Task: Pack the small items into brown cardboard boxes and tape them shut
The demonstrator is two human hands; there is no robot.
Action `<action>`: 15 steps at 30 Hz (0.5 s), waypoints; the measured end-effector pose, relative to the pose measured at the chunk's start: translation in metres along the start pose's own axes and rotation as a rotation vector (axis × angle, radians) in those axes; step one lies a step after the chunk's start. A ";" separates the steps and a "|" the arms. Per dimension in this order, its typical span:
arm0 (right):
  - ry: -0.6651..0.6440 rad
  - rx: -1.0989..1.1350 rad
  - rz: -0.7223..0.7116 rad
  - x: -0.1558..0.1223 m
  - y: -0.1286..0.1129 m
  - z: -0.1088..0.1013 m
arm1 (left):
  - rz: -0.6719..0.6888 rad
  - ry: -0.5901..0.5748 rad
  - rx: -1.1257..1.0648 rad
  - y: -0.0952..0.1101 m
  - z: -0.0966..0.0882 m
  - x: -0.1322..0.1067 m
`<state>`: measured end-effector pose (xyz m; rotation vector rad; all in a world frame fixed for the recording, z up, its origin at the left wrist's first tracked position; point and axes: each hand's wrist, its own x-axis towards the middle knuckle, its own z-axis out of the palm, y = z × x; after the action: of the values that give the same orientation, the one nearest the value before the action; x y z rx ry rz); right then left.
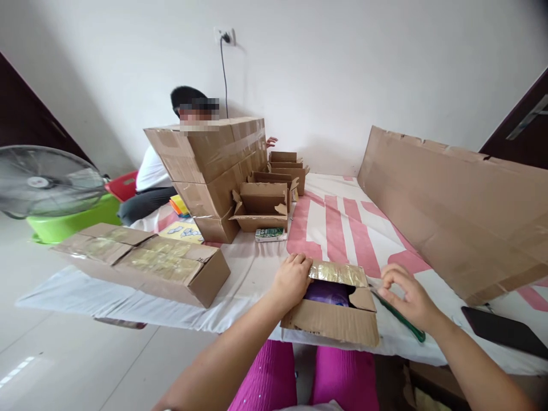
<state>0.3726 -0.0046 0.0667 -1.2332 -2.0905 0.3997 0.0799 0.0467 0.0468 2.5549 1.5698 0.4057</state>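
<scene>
A small cardboard box point(331, 325) sits at the table's front edge, its top partly open and a purple item point(327, 293) showing inside. Shiny tape covers its far flap point(340, 273). My left hand point(295, 279) grips the box at its left far corner, fingers curled over the edge. Just right of the box, my right hand point(405, 294) has thumb and fingers pinched together; what they hold, if anything, I cannot make out. A green-handled tool point(402, 318) lies slantwise beneath that hand, its thin end reaching toward the box's right side.
Taped cardboard boxes point(226, 148) are stacked at centre left, with several open boxes point(261, 208) beside them. A long taped box point(145, 257) lies at left, a cardboard panel point(454, 211) leans at right, and a dark phone point(505, 331) lies nearby. Another person point(154, 171) sits behind the stack.
</scene>
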 end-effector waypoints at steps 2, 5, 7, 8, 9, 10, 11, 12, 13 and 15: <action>0.134 -0.005 0.070 -0.003 0.013 -0.001 | -0.003 0.007 -0.004 0.000 0.001 -0.001; 0.125 0.098 0.205 0.000 0.021 0.007 | -0.001 0.025 -0.019 -0.001 0.002 -0.004; 0.102 0.147 0.256 0.005 0.023 0.016 | 0.002 0.032 -0.032 -0.001 0.002 -0.006; 0.109 0.156 0.263 0.008 0.023 0.020 | 0.002 0.033 -0.037 -0.001 0.002 -0.006; 0.131 0.163 0.263 0.011 0.024 0.023 | 0.001 0.033 -0.038 -0.001 0.002 -0.007; 0.159 0.171 0.264 0.012 0.025 0.025 | 0.001 0.032 -0.036 -0.001 0.001 -0.007; 0.186 0.178 0.270 0.013 0.026 0.027 | -0.002 0.031 -0.032 -0.001 0.001 -0.007; 0.208 0.179 0.282 0.013 0.028 0.026 | -0.003 0.032 -0.027 -0.002 0.001 -0.007; 0.213 0.169 0.301 0.011 0.030 0.025 | -0.002 0.035 -0.023 -0.002 0.002 -0.007; 0.156 0.128 0.357 0.001 0.035 0.018 | 0.006 0.044 -0.019 -0.002 0.002 -0.007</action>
<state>0.3824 0.0155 0.0342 -1.5113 -1.6878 0.5676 0.0752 0.0414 0.0432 2.5542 1.5646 0.4783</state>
